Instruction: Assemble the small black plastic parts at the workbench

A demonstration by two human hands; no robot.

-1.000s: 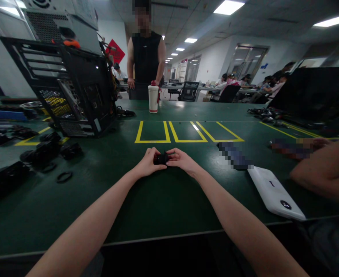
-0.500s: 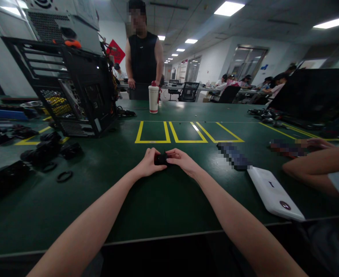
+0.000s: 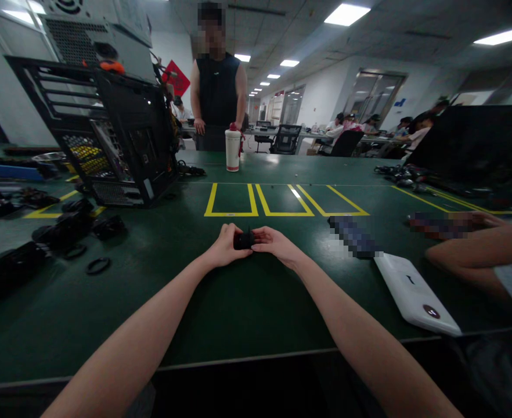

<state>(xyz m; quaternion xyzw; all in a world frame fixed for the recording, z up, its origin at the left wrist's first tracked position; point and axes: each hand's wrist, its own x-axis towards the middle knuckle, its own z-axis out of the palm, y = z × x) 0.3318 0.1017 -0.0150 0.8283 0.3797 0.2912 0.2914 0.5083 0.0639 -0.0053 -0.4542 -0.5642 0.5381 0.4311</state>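
Observation:
My left hand (image 3: 223, 247) is wrapped round a black camera lens (image 3: 242, 240), low over the green table. The lens lies sideways between my two hands. At its right end my right hand (image 3: 272, 242) has its fingers drawn together, thumb below, touching that end. A thin dark edge stands up beside those fingertips; too small to make out. Off to the left, a black ring (image 3: 98, 266) lies flat on the table. Beyond it are several black camera-like parts (image 3: 14, 267), partly cut off by the frame.
An open black computer case (image 3: 121, 139) stands at the back left. Yellow tape outlines (image 3: 230, 214) mark the table (image 3: 247, 319) ahead. A white cup (image 3: 232, 151) stands farther back. To the right lie a white power bank (image 3: 417, 293), a blurred phone-like thing (image 3: 355, 237) and another person's arm (image 3: 473, 249).
My right fingertips have shifted slightly at the lens's right end, and more of its dark edge shows. My left hand keeps its hold. The person across the table has moved slightly.

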